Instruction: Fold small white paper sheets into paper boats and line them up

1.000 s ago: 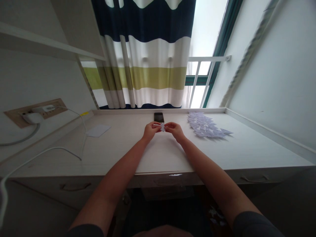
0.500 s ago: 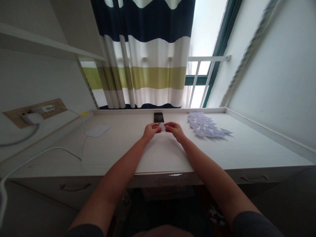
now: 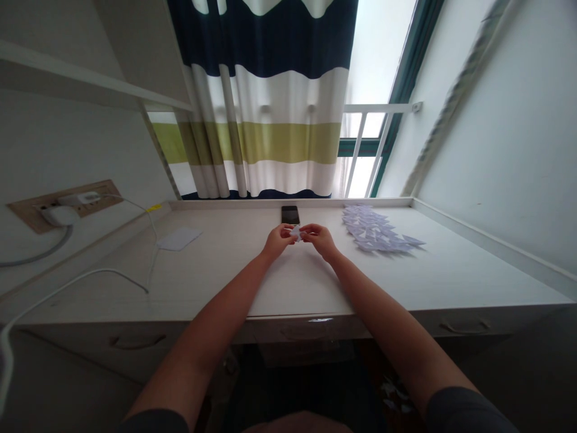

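A small piece of folded white paper (image 3: 296, 232) is held up over the desk between my two hands. The fingers of my left hand (image 3: 278, 238) pinch its left side. On its right side, my right hand (image 3: 318, 237) grips it between thumb and fingers. The fingertips hide part of the paper, so its exact folds are hard to make out. Just beyond the hands a dark phone (image 3: 290, 214) lies on the desk. To the right rests a spread pile of pointed folded white paper pieces (image 3: 374, 228).
On the left of the white desk (image 3: 216, 282) lie sheets of white paper (image 3: 180, 239), crossed by a white cable (image 3: 90, 273). A wall socket panel (image 3: 63, 204) holds plugs. A low rim runs along the desk's back, before a striped curtain (image 3: 274, 141). Paper scraps (image 3: 394, 394) lie below, at right.
My left fingers have shifted slightly on the folded paper, and its visible outline looks more pointed. The phone, pile and sheets stay where they were.
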Demonstrator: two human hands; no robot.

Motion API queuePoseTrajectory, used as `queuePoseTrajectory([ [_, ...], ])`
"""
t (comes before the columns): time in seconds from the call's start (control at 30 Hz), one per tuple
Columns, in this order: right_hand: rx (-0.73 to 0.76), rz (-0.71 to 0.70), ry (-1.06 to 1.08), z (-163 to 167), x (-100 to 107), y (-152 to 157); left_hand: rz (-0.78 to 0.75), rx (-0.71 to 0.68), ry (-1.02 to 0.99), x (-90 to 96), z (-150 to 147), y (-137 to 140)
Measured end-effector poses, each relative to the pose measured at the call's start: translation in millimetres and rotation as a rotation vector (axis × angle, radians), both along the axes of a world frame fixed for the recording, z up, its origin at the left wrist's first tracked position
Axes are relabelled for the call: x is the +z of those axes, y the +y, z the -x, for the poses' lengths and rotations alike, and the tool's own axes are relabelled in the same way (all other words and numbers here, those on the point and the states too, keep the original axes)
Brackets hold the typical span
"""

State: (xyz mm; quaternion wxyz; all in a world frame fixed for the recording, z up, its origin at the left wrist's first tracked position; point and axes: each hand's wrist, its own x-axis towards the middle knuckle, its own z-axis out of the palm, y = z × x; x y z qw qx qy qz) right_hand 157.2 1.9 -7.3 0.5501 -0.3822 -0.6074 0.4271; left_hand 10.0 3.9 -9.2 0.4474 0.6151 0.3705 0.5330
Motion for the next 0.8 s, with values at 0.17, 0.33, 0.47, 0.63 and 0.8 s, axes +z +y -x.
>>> queuePoseTrajectory([
  [0.17, -0.016, 0.017, 0.004, 1.7, 5.2, -5.0, -0.063, 0.031, 0.011, 2.0, 0.2, -1.2],
  [0.33, -0.038, 0.023, -0.001, 2.5, 8.0, -7.4, -0.097, 0.035, 0.018, 4.9, 0.7, -3.8],
  [0.47, -0.054, 0.003, -0.021, 0.5, 5.2, -3.8, -0.123, 0.015, 0.042, 4.1, 0.4, -2.7],
  [0.63, -0.049, -0.018, 0.014, -0.4, 1.8, 0.6, -0.069, 0.056, 0.002, 5.8, 0.5, -2.7],
  [0.8, -0.029, -0.029, 0.020, 0.2, 0.7, 2.1, -0.027, 0.058, -0.006, 9.6, 1.4, -5.3],
])
